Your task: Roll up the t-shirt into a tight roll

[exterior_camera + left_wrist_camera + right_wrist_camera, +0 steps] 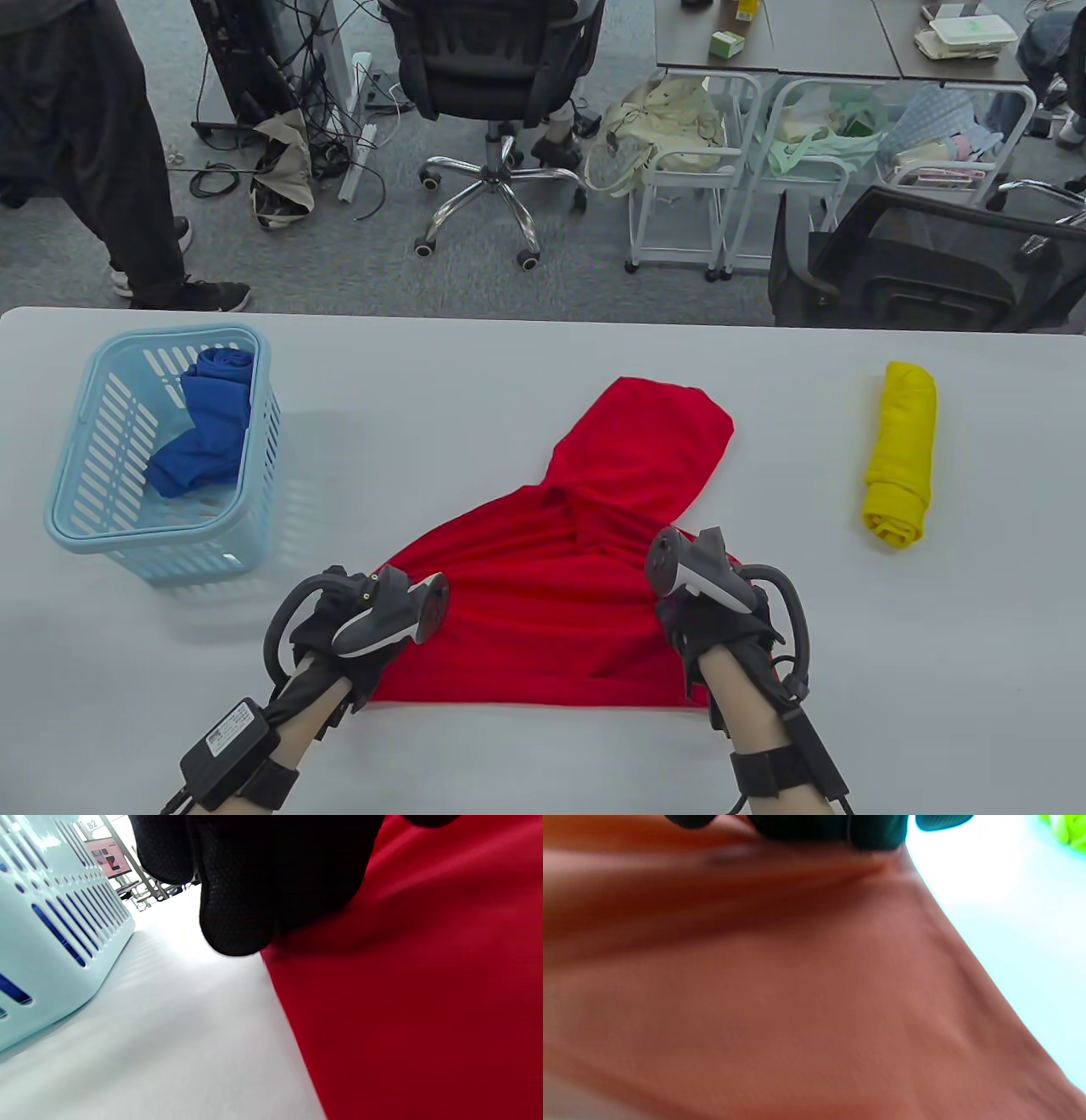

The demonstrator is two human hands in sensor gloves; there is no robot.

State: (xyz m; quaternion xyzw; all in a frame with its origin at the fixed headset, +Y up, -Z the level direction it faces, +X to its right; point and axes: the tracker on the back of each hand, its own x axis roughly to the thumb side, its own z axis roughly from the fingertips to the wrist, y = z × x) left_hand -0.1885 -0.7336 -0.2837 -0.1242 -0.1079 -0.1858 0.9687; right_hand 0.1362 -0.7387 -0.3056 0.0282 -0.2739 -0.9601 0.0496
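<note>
Shirt: the red knit t-shirt (585, 560) lies spread at lower centre of the table view, one part folded toward the top; no roll started.
Left hand (356, 624): your fingers sit at the shirt's left edge; grip unclear.
Right hand (717, 607): on the right edge, grip hidden.
Remaining: all rolling.
Room: pale blue slotted plastic basket (76, 518) left, rolled yellow cloth (901, 450) right, bare grey table (509, 373) beyond.

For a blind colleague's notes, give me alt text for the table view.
Two gloved hands, left hand and right hand, rest on a red t-shirt's side edges. A blue basket with blue cloth sits left, a yellow roll right.
</note>
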